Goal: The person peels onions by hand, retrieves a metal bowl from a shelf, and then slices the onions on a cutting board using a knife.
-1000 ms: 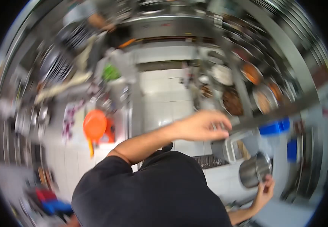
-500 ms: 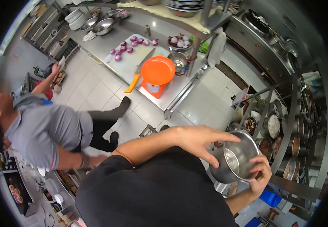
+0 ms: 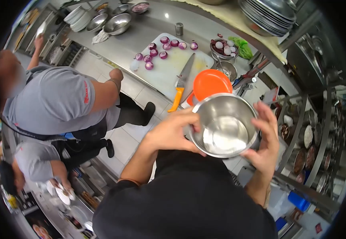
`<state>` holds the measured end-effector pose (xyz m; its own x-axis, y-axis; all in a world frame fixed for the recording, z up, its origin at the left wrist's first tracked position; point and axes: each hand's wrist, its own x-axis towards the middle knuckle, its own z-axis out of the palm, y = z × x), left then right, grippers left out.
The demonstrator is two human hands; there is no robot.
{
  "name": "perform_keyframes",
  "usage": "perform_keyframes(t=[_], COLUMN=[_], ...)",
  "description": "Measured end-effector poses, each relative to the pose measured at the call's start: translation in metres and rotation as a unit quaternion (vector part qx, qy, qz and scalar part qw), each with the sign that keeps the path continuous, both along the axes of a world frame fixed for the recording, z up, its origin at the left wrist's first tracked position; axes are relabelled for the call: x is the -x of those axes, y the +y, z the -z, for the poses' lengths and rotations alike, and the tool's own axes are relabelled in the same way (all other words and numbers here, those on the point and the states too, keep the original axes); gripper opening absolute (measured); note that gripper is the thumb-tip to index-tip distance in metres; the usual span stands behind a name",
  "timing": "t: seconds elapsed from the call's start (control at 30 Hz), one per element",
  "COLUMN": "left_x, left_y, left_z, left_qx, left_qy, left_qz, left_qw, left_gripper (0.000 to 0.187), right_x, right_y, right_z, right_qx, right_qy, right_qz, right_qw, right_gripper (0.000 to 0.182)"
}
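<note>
Between my hands is an empty-looking, deep stainless steel bowl (image 3: 224, 137), its mouth tilted up towards me. My left hand (image 3: 171, 134) grips its left side, thumb below and fingers at the rim. My right hand (image 3: 266, 139) is curved round the right side, with the thumb at the lower rim and the fingers slightly blurred. Just beyond the bowl stands an orange kitchen scale (image 3: 212, 83) with a round pan, partly hidden by the bowl. A knife (image 3: 183, 81) with a yellow handle lies on the white cutting board (image 3: 177, 59), near several peeled red onions (image 3: 163, 55).
A bowl of onions and white round items (image 3: 224, 47) stands at the counter's right, beside green leaves (image 3: 242, 48). Steel bowls (image 3: 118, 24) and stacked plates (image 3: 77, 19) sit farther left. Two co-workers (image 3: 57, 93) stand at left. Racks of food containers (image 3: 308, 135) line the right.
Both hands have brought the steel bowl leftward and up in view, from beside the racks to in front of the scale. A second co-worker has come into view at left.
</note>
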<state>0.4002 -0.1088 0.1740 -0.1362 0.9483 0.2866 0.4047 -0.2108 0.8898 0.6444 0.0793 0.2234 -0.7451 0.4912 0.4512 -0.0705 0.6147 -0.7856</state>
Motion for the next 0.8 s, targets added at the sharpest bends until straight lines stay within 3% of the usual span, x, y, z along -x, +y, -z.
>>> perform_keyframes(t=[0.07, 0.1, 0.2, 0.23, 0.27, 0.33, 0.4, 0.43, 0.47, 0.5, 0.6, 0.8], left_x=[0.044, 0.067, 0.128, 0.147, 0.165, 0.199, 0.235, 0.251, 0.255, 0.276, 0.331, 0.418], left_y=[-0.020, -0.029, -0.038, -0.034, -0.025, -0.004, 0.019, 0.028, 0.039, 0.047, 0.061, 0.113], left_z=[0.000, -0.001, 0.014, 0.019, 0.025, 0.040, 0.046, 0.051, 0.040, 0.054, 0.084, 0.113], left_qx=[0.015, 0.043, 0.066, 0.079, 0.059, 0.067, 0.078, 0.072, 0.082, 0.065, 0.070, 0.128], left_qy=[-0.051, -0.052, -0.052, 0.028, 0.037, -0.039, -0.020, 0.039, 0.006, 0.050, 0.117, 0.155], left_qz=[-0.065, -0.104, -0.239, -0.290, -0.323, -0.391, -0.432, -0.462, -0.484, -0.493, -0.512, -0.535], left_qw=[0.996, 0.992, 0.967, 0.953, 0.944, 0.917, 0.898, 0.883, 0.871, 0.866, 0.848, 0.820], left_gripper=[0.054, 0.053, 0.044, 0.038, 0.034, 0.031, 0.036, 0.040, 0.049, 0.050, 0.053, 0.059], right_x=[0.051, 0.067, 0.106, 0.121, 0.138, 0.166, 0.185, 0.194, 0.204, 0.212, 0.227, 0.250], right_y=[-0.023, -0.031, -0.040, -0.044, -0.052, -0.061, -0.063, -0.063, -0.063, -0.062, -0.070, -0.072], right_z=[0.002, 0.005, 0.013, 0.018, 0.024, 0.048, 0.092, 0.109, 0.125, 0.142, 0.192, 0.210], right_qx=[-0.018, -0.010, 0.021, 0.044, 0.068, 0.079, 0.049, 0.071, 0.095, 0.120, 0.011, 0.036], right_qy=[0.036, 0.035, -0.053, -0.089, -0.125, -0.189, -0.248, -0.281, -0.311, -0.336, -0.347, -0.428], right_qz=[0.062, 0.062, -0.069, -0.101, -0.132, -0.161, -0.165, -0.164, -0.163, -0.162, -0.060, 0.060], right_qw=[0.997, 0.997, 0.996, 0.990, 0.981, 0.965, 0.953, 0.943, 0.932, 0.920, 0.936, 0.901], right_gripper=[0.071, 0.062, 0.055, 0.053, 0.052, 0.051, 0.052, 0.054, 0.056, 0.057, 0.062, 0.067])
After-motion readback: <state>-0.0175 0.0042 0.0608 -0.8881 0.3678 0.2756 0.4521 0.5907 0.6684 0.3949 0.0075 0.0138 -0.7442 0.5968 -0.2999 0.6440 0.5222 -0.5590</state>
